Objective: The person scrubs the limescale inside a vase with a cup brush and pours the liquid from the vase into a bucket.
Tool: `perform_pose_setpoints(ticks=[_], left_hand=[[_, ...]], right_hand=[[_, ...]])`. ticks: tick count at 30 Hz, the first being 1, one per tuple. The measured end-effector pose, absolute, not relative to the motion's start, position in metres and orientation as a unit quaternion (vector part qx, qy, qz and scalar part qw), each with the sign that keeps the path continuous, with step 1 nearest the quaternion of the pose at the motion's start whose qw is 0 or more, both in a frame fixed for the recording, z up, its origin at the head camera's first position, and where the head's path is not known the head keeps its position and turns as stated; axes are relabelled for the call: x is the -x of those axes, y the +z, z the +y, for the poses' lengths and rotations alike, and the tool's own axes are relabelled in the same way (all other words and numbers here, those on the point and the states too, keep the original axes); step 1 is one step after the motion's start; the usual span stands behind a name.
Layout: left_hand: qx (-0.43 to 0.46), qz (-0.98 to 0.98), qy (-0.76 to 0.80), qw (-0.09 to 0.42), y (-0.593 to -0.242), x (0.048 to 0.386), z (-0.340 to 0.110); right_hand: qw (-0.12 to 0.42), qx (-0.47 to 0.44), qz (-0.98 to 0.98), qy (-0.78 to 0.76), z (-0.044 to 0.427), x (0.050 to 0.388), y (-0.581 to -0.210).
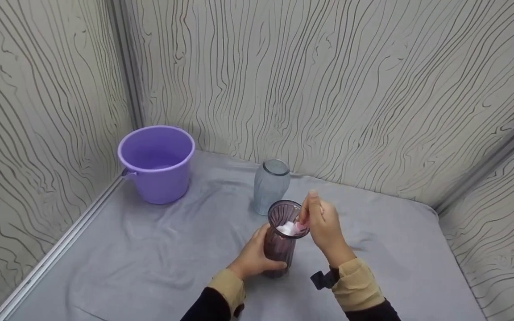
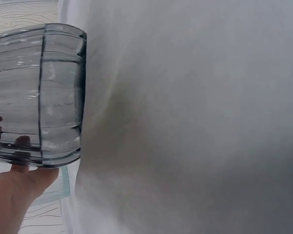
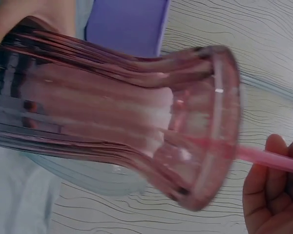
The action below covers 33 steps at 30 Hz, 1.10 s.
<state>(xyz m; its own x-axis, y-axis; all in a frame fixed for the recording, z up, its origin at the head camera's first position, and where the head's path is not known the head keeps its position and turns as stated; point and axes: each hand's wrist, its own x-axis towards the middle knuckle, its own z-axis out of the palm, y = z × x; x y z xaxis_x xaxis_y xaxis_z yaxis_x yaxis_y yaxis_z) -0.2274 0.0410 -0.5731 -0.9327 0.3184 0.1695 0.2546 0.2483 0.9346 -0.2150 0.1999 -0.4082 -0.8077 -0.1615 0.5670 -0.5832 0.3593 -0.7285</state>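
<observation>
A ribbed purple glass vase stands slightly tilted on the cloth, its flared mouth facing up. My left hand grips its lower body, the thumb across the near side; in the left wrist view, fingertips show through the glass of the vase. My right hand is at the rim, pinching the pink handle of a bottle brush. The brush's white, sponge-like head sits inside the vase, seen through the glass in the right wrist view. Just behind stands a pale blue glass vase.
A purple bucket stands at the back left, near the corner. Grey, wrinkled cloth covers the table. Wood-grain-patterned panels enclose the back and sides, and a metal rail runs along the left edge.
</observation>
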Motion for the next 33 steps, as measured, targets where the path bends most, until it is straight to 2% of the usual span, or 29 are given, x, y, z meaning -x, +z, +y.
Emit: perform_pose_setpoints(ticks=[8, 19, 29, 33], left_hand=[[-0.193, 0.783, 0.591, 0.022, -0.574, 0.226, 0.044], [-0.2, 0.774, 0.6, 0.03, -0.571, 0.226, 0.041], [-0.192, 0.78, 0.595, 0.039, -0.572, 0.228, 0.04], [-0.195, 0.784, 0.588, 0.034, -0.573, 0.228, 0.041]], right_hand=[[0.184, -0.216, -0.861, 0.422, 0.195, 0.215, -0.428], [0.232, -0.285, -0.886, 0.283, 0.196, 0.22, -0.434], [0.134, -0.294, -0.902, 0.285, 0.194, 0.228, -0.419], [0.116, -0.287, -0.906, 0.287, 0.194, 0.23, -0.417]])
